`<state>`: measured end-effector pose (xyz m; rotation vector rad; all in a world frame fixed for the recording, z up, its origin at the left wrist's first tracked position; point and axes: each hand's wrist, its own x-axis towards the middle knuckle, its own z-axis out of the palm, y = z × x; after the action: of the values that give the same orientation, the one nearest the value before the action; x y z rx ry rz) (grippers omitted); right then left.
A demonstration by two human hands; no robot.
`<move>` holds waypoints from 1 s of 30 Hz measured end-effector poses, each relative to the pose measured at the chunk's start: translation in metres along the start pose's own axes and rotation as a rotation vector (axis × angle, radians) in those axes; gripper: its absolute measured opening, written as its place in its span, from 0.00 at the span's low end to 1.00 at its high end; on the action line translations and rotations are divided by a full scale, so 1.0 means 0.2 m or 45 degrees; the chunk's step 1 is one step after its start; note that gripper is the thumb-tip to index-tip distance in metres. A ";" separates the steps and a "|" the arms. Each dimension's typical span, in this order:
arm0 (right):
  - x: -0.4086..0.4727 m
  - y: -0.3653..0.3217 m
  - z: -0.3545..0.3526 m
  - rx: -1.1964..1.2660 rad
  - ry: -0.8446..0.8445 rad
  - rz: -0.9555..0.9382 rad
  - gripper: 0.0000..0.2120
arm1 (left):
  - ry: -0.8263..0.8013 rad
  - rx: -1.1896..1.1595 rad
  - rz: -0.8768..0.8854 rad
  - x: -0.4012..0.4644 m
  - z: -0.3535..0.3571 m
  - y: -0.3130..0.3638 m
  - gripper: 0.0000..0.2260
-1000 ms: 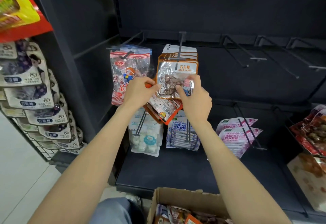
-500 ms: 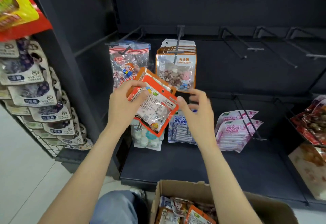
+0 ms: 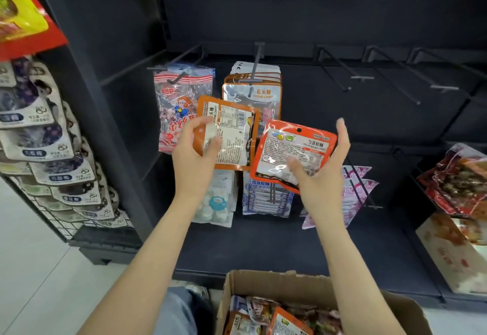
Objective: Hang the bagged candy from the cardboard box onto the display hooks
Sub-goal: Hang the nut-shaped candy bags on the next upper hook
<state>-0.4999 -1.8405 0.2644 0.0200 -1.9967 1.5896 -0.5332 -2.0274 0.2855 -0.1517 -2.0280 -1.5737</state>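
My left hand [image 3: 196,154] grips an orange stone candy bag [image 3: 232,134], back side toward me, in front of the hung stone candy bags [image 3: 253,89] on the middle hook [image 3: 257,63]. My right hand [image 3: 320,168] holds a red-orange jelly bean candy bag [image 3: 292,151] by its lower right part, thumb on the face and fingers stretched up along its right edge. That bag's hang hole points up. The cardboard box [image 3: 276,280] sits at the bottom with several more candy bags [image 3: 279,319] inside.
Bare hooks [image 3: 340,73] jut out to the right on the top row. A red-and-white candy bag [image 3: 181,108] hangs left of the stone candy. Blue [image 3: 266,197] and pink bags [image 3: 355,189] hang on the lower row. Snack packs fill the left rack [image 3: 39,134] and right edge [image 3: 458,181].
The two bags, held together in my left hand before, are now split: my right hand has taken the jelly bean bag and moved it to the right.
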 end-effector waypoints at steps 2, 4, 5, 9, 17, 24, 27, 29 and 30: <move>0.02 -0.02 -0.01 -0.339 -0.068 -0.205 0.32 | -0.038 0.097 0.096 -0.01 -0.01 0.03 0.22; 0.01 -0.05 0.03 -0.651 -0.084 -0.311 0.20 | -0.105 0.225 0.143 -0.03 0.01 0.06 0.23; 0.01 -0.06 0.07 -0.719 -0.080 -0.369 0.17 | -0.127 0.257 0.146 -0.04 0.04 0.08 0.21; -0.04 -0.05 0.16 -0.850 -0.266 -0.613 0.24 | -0.211 0.172 0.028 -0.06 0.13 0.11 0.11; 0.04 -0.01 0.10 -0.425 -0.187 -0.368 0.10 | -0.364 -0.287 -0.290 0.00 0.10 0.16 0.17; 0.16 -0.01 0.11 -0.065 -0.472 0.130 0.10 | -0.273 -0.234 -0.479 0.11 0.10 0.02 0.10; 0.19 0.00 0.15 -0.249 -0.300 0.083 0.14 | -0.115 -0.174 -0.364 0.13 0.17 -0.01 0.08; 0.21 -0.01 0.17 -0.347 -0.214 0.046 0.16 | -0.048 -0.126 -0.286 0.17 0.20 0.00 0.06; 0.22 -0.01 0.18 -0.379 -0.185 0.027 0.16 | -0.026 -0.107 -0.262 0.18 0.21 0.00 0.05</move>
<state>-0.5519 -1.8590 0.2822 -0.0010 -2.3351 1.3209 -0.5783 -1.9970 0.2967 0.0100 -2.0475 -1.7908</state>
